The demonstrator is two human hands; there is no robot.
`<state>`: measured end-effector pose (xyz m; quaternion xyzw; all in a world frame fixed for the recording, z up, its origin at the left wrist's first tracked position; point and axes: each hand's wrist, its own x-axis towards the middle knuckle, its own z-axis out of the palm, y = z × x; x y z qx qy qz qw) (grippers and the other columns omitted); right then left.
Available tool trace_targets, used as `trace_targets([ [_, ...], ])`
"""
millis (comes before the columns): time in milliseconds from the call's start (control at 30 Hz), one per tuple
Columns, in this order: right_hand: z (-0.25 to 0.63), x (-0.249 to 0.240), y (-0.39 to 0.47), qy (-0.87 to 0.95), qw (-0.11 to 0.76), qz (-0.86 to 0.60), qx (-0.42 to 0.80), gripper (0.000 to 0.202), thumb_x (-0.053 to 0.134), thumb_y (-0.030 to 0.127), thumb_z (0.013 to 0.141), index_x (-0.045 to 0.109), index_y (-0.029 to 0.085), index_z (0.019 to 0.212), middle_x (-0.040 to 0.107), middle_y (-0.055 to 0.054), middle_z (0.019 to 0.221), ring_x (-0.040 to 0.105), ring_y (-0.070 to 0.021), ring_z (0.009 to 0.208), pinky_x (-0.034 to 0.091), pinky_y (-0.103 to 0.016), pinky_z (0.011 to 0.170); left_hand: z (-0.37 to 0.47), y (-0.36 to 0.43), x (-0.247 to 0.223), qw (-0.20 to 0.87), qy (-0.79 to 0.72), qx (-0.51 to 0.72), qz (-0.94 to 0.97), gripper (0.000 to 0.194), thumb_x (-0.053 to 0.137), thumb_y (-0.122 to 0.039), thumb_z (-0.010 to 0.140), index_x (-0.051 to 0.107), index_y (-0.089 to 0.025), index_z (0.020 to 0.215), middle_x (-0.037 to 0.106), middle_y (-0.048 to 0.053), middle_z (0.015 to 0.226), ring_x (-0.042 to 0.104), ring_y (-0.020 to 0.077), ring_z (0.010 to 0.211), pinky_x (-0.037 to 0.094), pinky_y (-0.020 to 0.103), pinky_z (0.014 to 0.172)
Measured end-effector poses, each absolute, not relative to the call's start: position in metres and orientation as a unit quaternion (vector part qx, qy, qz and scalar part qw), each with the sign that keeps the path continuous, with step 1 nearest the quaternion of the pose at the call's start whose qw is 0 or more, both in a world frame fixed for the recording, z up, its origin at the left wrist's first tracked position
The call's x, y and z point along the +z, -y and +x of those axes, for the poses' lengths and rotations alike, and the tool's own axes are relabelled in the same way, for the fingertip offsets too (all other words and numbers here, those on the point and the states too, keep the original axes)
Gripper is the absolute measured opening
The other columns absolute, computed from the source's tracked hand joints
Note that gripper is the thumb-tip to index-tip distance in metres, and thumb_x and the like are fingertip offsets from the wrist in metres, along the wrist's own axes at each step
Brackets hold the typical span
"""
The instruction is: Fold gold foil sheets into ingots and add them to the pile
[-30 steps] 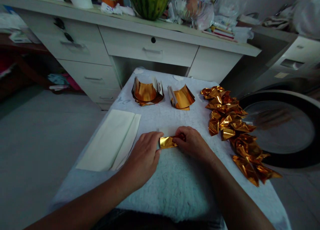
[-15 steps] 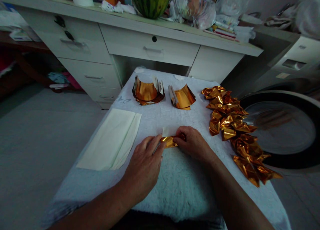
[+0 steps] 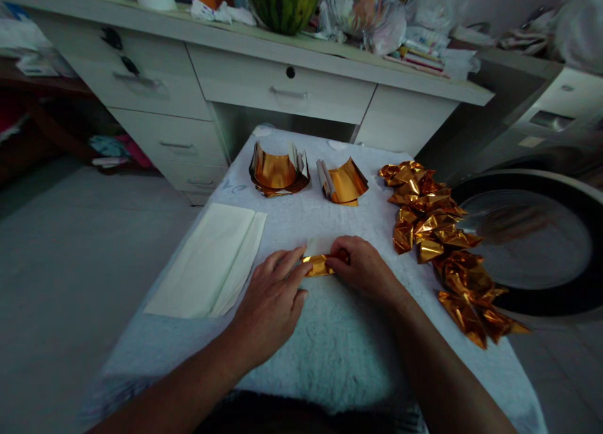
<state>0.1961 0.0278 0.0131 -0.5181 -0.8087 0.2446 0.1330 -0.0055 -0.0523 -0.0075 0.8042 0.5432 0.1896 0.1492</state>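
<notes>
A small sheet of gold foil paper [image 3: 318, 265], folded to a narrow strip, lies on the cloth between my hands, with a pale flap [image 3: 318, 246] showing along its far side. My right hand [image 3: 360, 264] has its fingers curled and pinches the strip's right end. The fingers of my left hand [image 3: 277, 289] are stretched out, their tips resting on the left end. Left of that hand lies a stack of pale paper sheets [image 3: 202, 261]. Beyond my hands stand two curved stacks of gold foil sheets, a thicker one [image 3: 276, 170] and a thinner one [image 3: 347, 181].
Several folded gold foil pieces [image 3: 436, 223] lie along the right edge of the cloth-covered table [image 3: 348, 352]. Behind it is a white desk [image 3: 325, 95] with drawers, bearing a watermelon [image 3: 282, 4] and plastic bags [image 3: 362, 13]. A washing machine door [image 3: 532, 233] is close on the right.
The fingers of my left hand have shifted slightly on the foil, with the thumb now lower and more apart. My right hand keeps its pinch in nearly the same place.
</notes>
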Motion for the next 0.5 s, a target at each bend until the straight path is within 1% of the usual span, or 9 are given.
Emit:
trace_targets([
  [300, 0.1961, 0.0154, -0.0273, 0.81, 0.127, -0.517, 0.247, 0.011, 0.067, 0.018, 0.081, 0.059, 0.018, 0.073, 0.059, 0.001, 0.072, 0.05, -0.0146, 0.071, 0.032, -0.027, 0.067, -0.0044, 0.0507, -0.008, 0.132, -0.544, 0.191, 0.807, 0.039, 0.052, -0.018, 0.093, 0.055, -0.02, 0.132, 0.047, 0.01, 0.146, 0.04, 0.0307, 0.128, 0.042, 0.055, 0.105],
  [500, 0.1968, 0.0136, -0.0271, 0.807, 0.135, -0.519, 0.248, 0.011, 0.068, 0.018, 0.081, 0.059, 0.018, 0.073, 0.058, 0.001, 0.071, 0.05, -0.0141, 0.07, 0.032, -0.027, 0.066, -0.0051, 0.0528, -0.0071, 0.121, -0.542, 0.194, 0.809, 0.039, 0.052, -0.017, 0.093, 0.057, -0.021, 0.131, 0.044, 0.011, 0.146, 0.04, 0.0311, 0.129, 0.042, 0.055, 0.106],
])
